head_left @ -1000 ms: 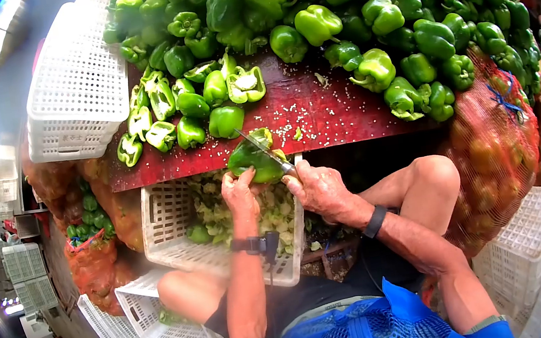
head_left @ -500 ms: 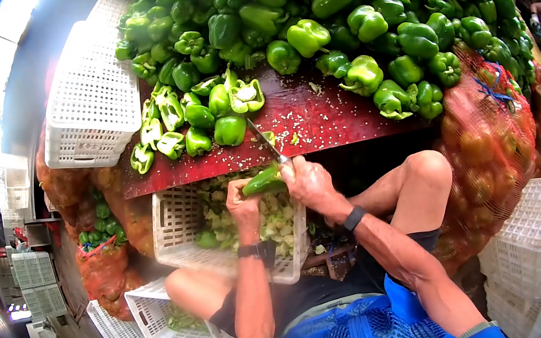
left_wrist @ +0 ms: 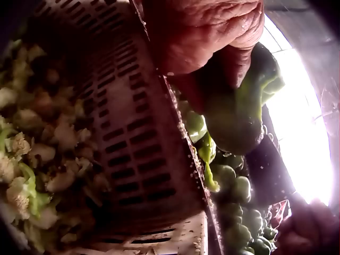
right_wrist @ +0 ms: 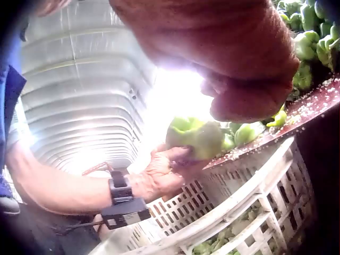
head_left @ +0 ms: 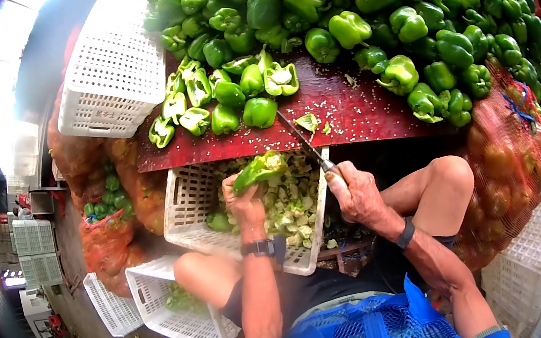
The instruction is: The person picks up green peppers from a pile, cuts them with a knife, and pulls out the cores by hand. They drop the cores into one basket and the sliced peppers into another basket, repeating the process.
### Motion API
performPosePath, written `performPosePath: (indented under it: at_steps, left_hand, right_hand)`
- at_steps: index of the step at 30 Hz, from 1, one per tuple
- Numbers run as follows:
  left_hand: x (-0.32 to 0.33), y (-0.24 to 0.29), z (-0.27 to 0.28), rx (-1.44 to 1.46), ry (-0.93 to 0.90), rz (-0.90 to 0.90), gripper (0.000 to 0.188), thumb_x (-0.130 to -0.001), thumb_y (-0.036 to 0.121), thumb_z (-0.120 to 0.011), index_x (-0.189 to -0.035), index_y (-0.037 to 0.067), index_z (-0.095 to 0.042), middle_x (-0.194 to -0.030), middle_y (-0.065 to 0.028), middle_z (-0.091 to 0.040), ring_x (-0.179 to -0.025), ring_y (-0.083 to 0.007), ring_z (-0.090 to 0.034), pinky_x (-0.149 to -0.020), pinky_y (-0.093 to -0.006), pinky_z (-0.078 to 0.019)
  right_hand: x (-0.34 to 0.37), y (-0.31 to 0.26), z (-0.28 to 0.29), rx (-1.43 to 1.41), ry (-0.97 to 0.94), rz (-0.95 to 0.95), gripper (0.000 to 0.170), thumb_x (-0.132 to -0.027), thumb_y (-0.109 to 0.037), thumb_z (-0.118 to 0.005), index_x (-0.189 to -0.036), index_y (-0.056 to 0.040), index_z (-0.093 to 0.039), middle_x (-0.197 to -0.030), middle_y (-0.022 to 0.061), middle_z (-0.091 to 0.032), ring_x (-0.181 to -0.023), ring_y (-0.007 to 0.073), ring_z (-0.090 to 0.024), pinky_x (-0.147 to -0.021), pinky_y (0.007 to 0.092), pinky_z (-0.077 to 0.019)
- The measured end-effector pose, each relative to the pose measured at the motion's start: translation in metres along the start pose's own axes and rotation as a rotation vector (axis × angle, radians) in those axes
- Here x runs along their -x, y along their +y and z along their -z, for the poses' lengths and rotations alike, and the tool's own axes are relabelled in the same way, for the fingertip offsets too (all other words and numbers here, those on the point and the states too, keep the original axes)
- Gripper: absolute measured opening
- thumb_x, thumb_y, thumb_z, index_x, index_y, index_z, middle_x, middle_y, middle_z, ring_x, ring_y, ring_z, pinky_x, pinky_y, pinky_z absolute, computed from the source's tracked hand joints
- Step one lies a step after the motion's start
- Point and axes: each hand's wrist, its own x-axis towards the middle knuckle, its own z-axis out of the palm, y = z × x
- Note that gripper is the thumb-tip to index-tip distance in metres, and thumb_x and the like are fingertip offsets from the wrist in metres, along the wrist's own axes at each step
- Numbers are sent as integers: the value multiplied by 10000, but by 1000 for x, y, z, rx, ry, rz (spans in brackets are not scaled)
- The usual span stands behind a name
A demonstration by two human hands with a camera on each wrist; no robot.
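My left hand [head_left: 241, 199] grips a green bell pepper [head_left: 258, 172] above the white crate, a pale cut patch showing at its upper right end. In the left wrist view, the thumb and fingers wrap the same pepper [left_wrist: 234, 117]. My right hand [head_left: 358, 197] holds a knife [head_left: 300, 137] by its handle, the blade slanting up and left over the red board's front edge, apart from the pepper. A pale green cut piece [head_left: 307, 122] lies on the red board [head_left: 346, 121] beside the blade. Cut bell peppers [head_left: 223, 119] sit at the board's left.
A big heap of whole green peppers [head_left: 416, 27] covers the back and right of the board. Below its front edge, a white crate [head_left: 180, 208] holds pale trimmings [head_left: 290, 217]. An upturned white crate [head_left: 110, 67] stands left; a red mesh sack [head_left: 503, 172] bulges at right.
The knife has come away from the pepper, moving right. My left hand has turned the pepper, showing its pale cut end. A cut piece now lies on the board by the blade.
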Motion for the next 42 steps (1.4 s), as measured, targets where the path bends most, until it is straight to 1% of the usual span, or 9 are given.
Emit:
performPosePath:
  at_steps: [4, 11, 17, 21, 25, 27, 29, 31, 42]
  left_hand:
    - [-25, -26, -18, -117, 53, -78, 354, -783, -139, -717, -1046, 65, -594, -1024, -48, -667, -939, -173, -660, -858, -341, -580]
    - [-41, -44, -42, -486, 34, -187, 315, -766, -128, -754, -978, 55, -610, -973, -13, -649, -892, -131, -621, -845, -307, -553]
    - [-50, -24, -55, -604, -76, -166, 279, -773, -83, -796, -945, 53, -625, -896, 37, -631, -827, -78, -567, -791, -263, -501]
    - [-51, -15, -59, -668, -146, -163, 246, -799, -83, -769, -949, 42, -619, -897, 21, -633, -824, -77, -574, -777, -243, -507]
    - [-52, -10, -72, -694, -243, -216, 227, -817, -96, -736, -971, 27, -624, -913, 0, -651, -838, -79, -591, -776, -222, -509]
    - [-51, -14, -80, -657, -316, -233, 228, -811, -116, -725, -971, 22, -639, -930, -12, -675, -850, -83, -601, -790, -236, -511]
    - [-53, -13, -83, -723, -396, -283, 228, -803, -133, -724, -961, 14, -648, -939, -22, -687, -864, -86, -611, -807, -241, -512]
    - [-50, -7, -83, -758, -373, -258, 227, -796, -142, -724, -945, 13, -649, -941, -24, -690, -864, -86, -612, -813, -239, -512]
    - [-49, -3, -80, -918, -324, -206, 283, -748, -99, -797, -932, 35, -629, -864, 10, -649, -800, -86, -579, -744, -247, -494]
  right_hand:
    - [6, -10, 1, -1, -23, -17, 112, -992, -127, -621, -971, -22, -590, -703, 175, -589, -606, 339, -624, -571, 398, -482]
    - [-12, 7, -1, 40, -48, -77, 136, -985, -135, -628, -942, -19, -572, -718, 206, -599, -649, 407, -633, -570, 438, -484]
    - [-39, 25, 15, 537, -93, 496, 112, -921, -61, -617, -1024, -23, -640, -856, 154, -564, -669, 328, -625, -548, 447, -496]
    - [-45, 11, 35, 10, -212, -169, 292, -887, -95, -636, -1153, 22, -614, -800, 168, -576, -646, 346, -586, -575, 448, -463]
    - [-45, -1, 42, -78, -419, -149, 337, -959, -236, -581, -1107, 62, -637, -766, 207, -606, -689, 399, -603, -614, 464, -469]
    - [-52, -6, 19, -442, -247, -634, 481, -1053, -420, -493, -864, 10, -595, -569, -22, -457, -330, 58, -353, -275, 230, -277]
    - [-57, 9, 11, -276, -262, -601, 468, -1035, -397, -535, -872, 36, -607, -581, 92, -552, -401, 202, -524, -376, 332, -420]
    - [-57, 6, 10, 74, -241, -314, 450, -989, -356, -520, -1034, 66, -669, -976, 324, -679, -843, 493, -647, -751, 511, -512]
    - [-41, 35, -8, 402, -185, 81, 191, -964, -234, -613, -952, -47, -575, -789, 213, -642, -653, 414, -640, -604, 533, -510]
